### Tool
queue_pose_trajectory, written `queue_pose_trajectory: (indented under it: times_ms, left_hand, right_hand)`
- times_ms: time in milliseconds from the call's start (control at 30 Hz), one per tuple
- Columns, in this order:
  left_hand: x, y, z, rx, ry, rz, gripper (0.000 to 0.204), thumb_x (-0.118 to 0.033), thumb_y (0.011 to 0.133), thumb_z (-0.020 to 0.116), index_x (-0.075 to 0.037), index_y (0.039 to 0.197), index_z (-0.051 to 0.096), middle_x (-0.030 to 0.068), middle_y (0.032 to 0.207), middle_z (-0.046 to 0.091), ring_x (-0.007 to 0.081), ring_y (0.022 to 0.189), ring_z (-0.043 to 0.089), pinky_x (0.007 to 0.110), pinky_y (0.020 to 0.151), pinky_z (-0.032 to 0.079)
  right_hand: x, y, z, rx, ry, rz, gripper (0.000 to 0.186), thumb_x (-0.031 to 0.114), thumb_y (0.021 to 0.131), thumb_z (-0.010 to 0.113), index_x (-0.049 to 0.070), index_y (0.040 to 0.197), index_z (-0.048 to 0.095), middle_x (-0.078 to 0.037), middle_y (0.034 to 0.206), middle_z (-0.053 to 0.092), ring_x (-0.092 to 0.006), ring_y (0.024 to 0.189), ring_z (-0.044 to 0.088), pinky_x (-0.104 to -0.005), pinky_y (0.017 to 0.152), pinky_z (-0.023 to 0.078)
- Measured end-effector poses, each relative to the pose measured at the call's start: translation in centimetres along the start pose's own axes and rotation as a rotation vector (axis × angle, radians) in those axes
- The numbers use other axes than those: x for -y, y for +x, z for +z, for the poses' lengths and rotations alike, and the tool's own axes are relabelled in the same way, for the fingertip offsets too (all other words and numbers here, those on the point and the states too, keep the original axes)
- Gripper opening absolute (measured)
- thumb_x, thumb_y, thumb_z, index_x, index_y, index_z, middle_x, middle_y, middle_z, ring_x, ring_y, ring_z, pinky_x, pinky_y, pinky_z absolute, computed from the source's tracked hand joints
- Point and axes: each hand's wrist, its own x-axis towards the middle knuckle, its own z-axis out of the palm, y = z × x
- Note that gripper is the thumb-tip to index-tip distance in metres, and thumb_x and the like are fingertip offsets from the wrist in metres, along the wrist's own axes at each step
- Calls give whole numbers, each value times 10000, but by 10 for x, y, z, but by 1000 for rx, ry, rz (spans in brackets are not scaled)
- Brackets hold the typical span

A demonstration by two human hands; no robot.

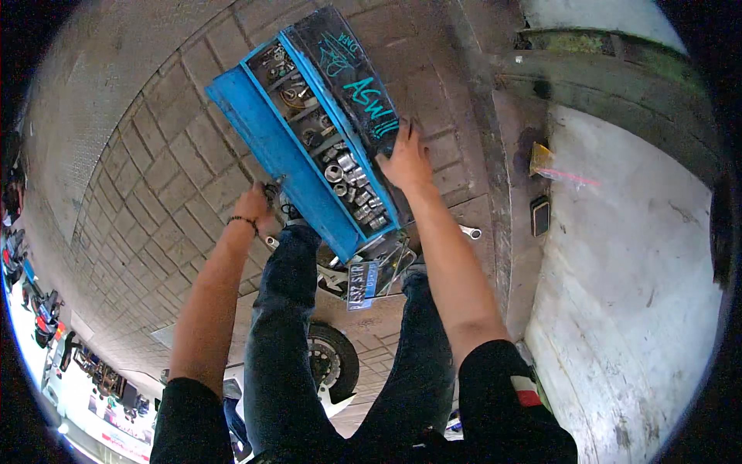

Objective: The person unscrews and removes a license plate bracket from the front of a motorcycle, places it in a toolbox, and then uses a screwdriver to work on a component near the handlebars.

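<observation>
A long blue metal toolbox [259, 127] stands open on the paving in front of me. Chrome sockets [348, 174] fill its near compartments, while small loose parts [290, 93] lie in the far ones. My right hand [407, 161] rests with fingers spread on the black lid panel [344, 66] with turquoise writing, at the box's right side. On the other side, my left hand [256, 207] is curled beside the blue left flap. Its fingertips meet a small dark thing [271, 190] whose kind I cannot make out.
A ring wrench [471, 232] lies right of my right forearm, and another wrench end [271, 242] shows by my left wrist. Between my knees are a licence plate [361, 288] and a wheel [334, 362]. A phone [539, 216] and a yellow packet [541, 158] lie by the pale right-hand surface.
</observation>
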Motion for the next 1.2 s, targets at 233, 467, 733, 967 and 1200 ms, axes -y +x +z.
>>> queue_pose_trajectory:
  times_ms: [233,467,733,967,1200]
  left_hand:
    - [6,-1,0,199,278,494,347,-150,823,561,-53,1156,565,214,983,661,380,883,635,480,756,510]
    - [-17,-59,-47,151,-153,128,397,-194,804,522,-27,1163,552,266,986,643,419,960,614,490,820,491]
    - [47,-69,-26,190,-227,-116,373,-179,776,509,41,1077,527,308,947,624,455,946,600,507,790,483]
    - [59,-61,-16,146,-216,-162,406,-162,784,523,40,1134,484,315,969,616,453,958,594,499,789,482]
    - [-1,-75,16,-89,-573,-358,407,-135,793,547,9,1162,454,302,1012,614,457,985,582,502,829,472]
  right_hand:
    - [15,-6,18,-47,-140,-10,1261,628,596,759,-33,1453,110,-239,1473,220,-408,1349,271,-629,1023,288]
    - [-20,-2,18,-86,156,-43,1138,602,662,733,-2,1447,173,-287,1422,290,-447,1310,309,-597,1026,297]
    - [22,-28,26,-92,-321,-34,1147,439,610,830,56,1469,172,-253,1509,129,-416,1400,163,-648,1058,219]
    - [35,-26,52,-220,17,-535,945,317,653,807,63,1413,306,-259,1443,235,-427,1347,243,-622,1074,208]
    - [55,-4,38,-298,-388,-161,824,268,707,770,74,1382,338,-248,1384,297,-466,1352,185,-643,1034,252]
